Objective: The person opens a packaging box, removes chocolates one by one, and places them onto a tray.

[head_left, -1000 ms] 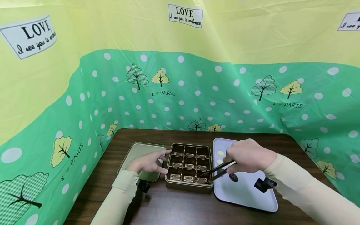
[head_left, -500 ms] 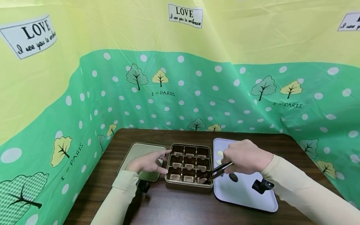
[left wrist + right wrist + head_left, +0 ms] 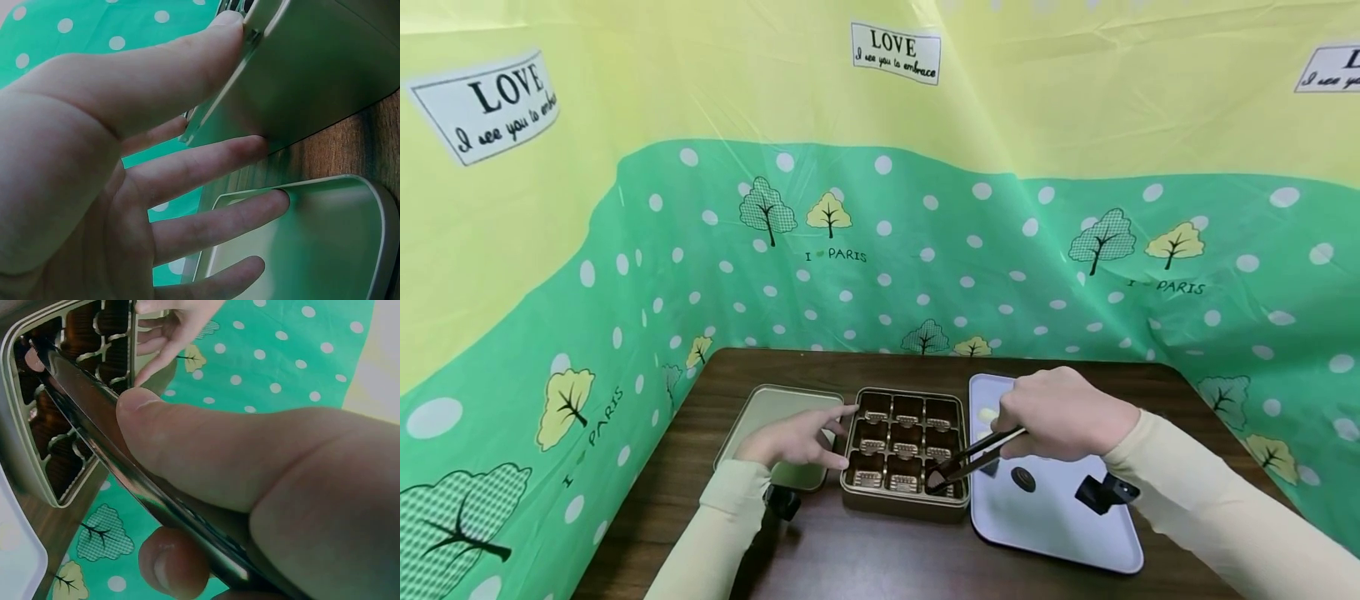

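Observation:
My right hand (image 3: 1067, 414) grips dark metal tongs (image 3: 981, 452), whose tips reach down into the near right compartment of a divided brown tin (image 3: 906, 507). Between the tips shows a small brown chocolate (image 3: 34, 359); whether they pinch it firmly I cannot tell. The left hand (image 3: 792, 439) steadies the tin's left side, thumb and forefinger touching the rim with the other fingers spread straight. In the left wrist view the thumb lies on the rim, while the lower fingers extend over the tin's lid (image 3: 375, 244).
Right of the tin lies a lavender tray (image 3: 1067, 533) bearing a dark oval chocolate (image 3: 1022, 478) and pale pieces (image 3: 987, 413), partly hidden by my right hand. The tin's other compartments have ribbed bottoms. A dark wooden table (image 3: 880, 558) carries everything, with a green and yellow curtain (image 3: 850, 292) behind.
The tong tips have drawn together and shifted left within the near right compartment, around the brown chocolate. My left hand stays at the tin. The head view has tilted slightly upward.

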Demonstrator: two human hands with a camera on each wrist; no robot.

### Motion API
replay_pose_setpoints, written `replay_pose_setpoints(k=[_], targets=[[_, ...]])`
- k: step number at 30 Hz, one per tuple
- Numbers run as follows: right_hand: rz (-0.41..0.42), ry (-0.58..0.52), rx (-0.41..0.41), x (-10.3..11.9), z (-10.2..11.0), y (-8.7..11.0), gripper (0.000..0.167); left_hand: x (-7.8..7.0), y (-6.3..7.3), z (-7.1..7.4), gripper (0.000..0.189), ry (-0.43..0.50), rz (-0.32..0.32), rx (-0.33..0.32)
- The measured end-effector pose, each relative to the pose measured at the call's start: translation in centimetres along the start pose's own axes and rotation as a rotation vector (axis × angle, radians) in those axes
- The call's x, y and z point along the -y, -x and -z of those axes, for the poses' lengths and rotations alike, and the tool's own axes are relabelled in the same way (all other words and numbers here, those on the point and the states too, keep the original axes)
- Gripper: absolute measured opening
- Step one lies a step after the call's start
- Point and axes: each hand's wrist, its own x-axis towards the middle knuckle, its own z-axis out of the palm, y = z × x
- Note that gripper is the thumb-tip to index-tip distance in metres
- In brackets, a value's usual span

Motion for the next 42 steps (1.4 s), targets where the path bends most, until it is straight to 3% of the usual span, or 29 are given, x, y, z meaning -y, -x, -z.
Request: replay_pose_setpoints(k=[12, 24, 32, 42], targets=[[-0.024, -0.054, 0.007, -1.2, 1.8, 1.2, 0.009, 0.1, 0.0, -0.1, 0.095, 0.007, 0.005, -0.006], [-0.135, -0.074, 0.001, -3.3, 2.8, 3.7, 0.034, -0.1, 0.1, -0.1, 0.094, -0.007, -0.005, 0.002], [-0.215, -0.049, 0.012, -5.3, 2.2, 6.1, 0.035, -0.1, 0.0, 0.1, 0.094, -0.008, -0.010, 0.001], [-0.332, -0.037, 0.035, -7.8, -0.4, 9.6, 0.034, 0.0, 0.0, 0.0, 0.095, 0.003, -0.007, 0.010]])
